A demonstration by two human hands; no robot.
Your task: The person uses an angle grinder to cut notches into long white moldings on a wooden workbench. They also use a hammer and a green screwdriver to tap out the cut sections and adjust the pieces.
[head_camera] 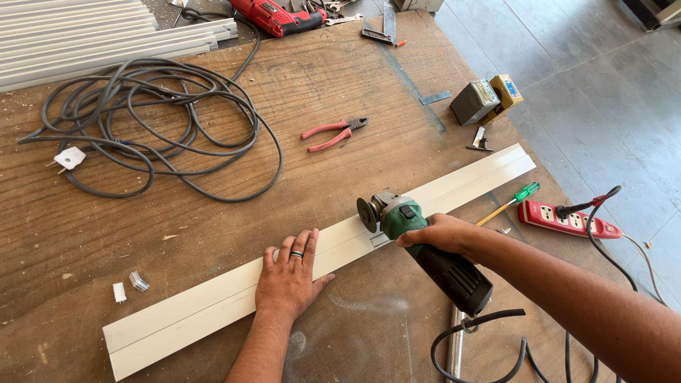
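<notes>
Now we are pressing our flat, released left hand [289, 273] on the white strip [213, 301], whose long axis is running near-left to far-right, while our right hand [438, 234] is grasping the grinder [418, 245] just right of it.

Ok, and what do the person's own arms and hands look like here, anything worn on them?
Both forearms are bare, with no sleeves in view and no gloves on the hands. The left hand wears a dark band ring on one finger. The right hand shows no ring, watch or strap that can be seen from this angle.
</notes>
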